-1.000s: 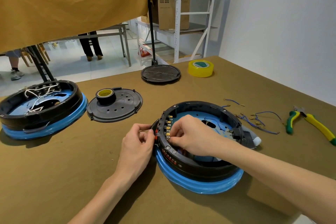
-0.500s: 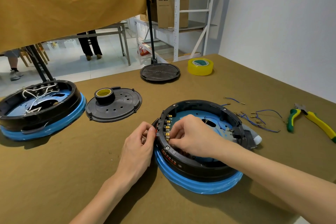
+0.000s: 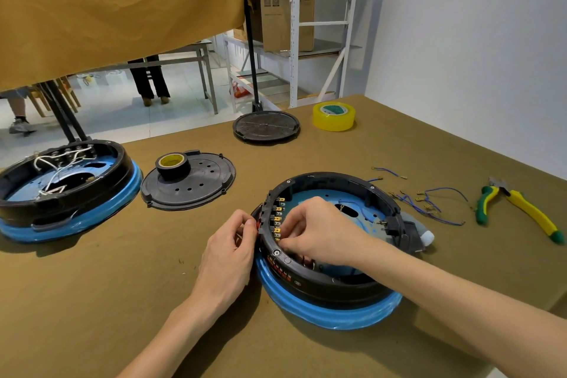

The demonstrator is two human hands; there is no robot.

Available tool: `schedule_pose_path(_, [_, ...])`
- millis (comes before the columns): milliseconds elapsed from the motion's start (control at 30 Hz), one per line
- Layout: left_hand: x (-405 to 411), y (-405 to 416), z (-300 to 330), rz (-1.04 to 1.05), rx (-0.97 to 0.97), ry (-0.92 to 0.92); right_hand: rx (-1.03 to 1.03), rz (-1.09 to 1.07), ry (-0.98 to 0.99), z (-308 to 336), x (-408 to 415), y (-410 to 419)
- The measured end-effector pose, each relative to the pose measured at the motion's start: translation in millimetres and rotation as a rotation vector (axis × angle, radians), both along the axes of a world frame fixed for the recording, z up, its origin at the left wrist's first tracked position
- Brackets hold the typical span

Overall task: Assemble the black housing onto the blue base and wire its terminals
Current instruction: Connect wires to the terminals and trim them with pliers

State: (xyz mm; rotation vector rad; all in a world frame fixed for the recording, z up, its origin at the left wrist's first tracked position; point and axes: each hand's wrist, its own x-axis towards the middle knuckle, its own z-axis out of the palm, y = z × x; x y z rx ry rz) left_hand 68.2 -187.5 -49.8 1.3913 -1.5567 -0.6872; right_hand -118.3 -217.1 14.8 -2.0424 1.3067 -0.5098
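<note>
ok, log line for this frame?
stage: wiring terminals | left hand: outside black housing rim | right hand: inside at terminals | blue base: under housing

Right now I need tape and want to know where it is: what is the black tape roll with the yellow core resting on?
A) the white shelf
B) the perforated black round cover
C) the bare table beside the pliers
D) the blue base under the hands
B: the black tape roll stands on the perforated black round cover, left of the housing being wired.
</note>
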Motion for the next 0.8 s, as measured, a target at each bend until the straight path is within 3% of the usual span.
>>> schedule_pose_path(133, [-1.4,0.1,0.5,0.011,-0.001,-0.011,0.043,0.021,-0.011,2.3,-3.0,0.1])
schedule_pose_path(267, [-2.7,0.3,0.5,0.043,0.001,-0.063,0.109,-0.064,-0.152,11.5,-20.1,-3.7])
schedule_pose_path(400, [-3.8,-0.6,0.4,0.056,0.013,-0.103,-0.115,-0.104,0.108,8.9,-26.2,-8.8])
schedule_pose_path(533, [-2.4,-0.1,0.4,0.058,0.009,-0.115,-0.145,-0.055,0.140,6.3,-16.0,-6.0])
schedule_pose_path(700, [-2.1,0.1,1.2,0.050,0.004,-0.112,-0.095,-0.029,0.173,12.0,-9.8,-8.4])
schedule_pose_path(800, [-2.3,0.4,1.2,0.049,0.001,-0.106,0.065,-0.046,0.133,12.6,-7.0,-8.9])
